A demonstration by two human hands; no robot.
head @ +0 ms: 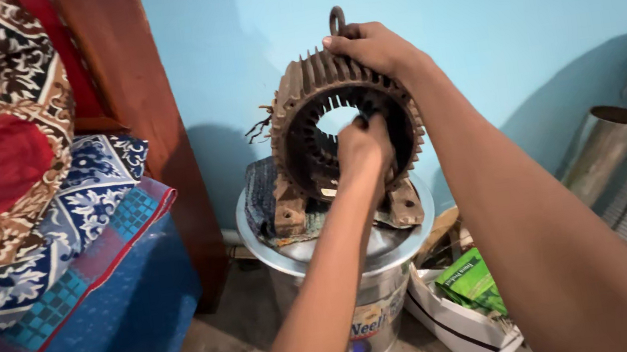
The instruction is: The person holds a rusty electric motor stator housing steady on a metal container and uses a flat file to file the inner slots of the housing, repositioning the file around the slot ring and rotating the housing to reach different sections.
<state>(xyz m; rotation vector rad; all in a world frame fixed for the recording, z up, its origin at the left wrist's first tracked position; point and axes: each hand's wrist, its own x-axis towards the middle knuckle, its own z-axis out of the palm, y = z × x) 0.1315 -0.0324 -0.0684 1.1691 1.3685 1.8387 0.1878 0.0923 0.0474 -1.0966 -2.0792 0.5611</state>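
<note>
Rusty finned motor housing (300, 133) upright on folded cloth (262, 199) atop lidded steel drum (371, 305), centre, before blue wall. Right hand (373, 49) on housing's top rim beside lifting eye (336, 20), fingers curled over fins. Left hand (362, 149) at bore opening, fingers closed in fist; cannot tell what they hold. Patterned bedding (24, 182) stacked left; green packet (468, 281) in white box, near right.
</note>
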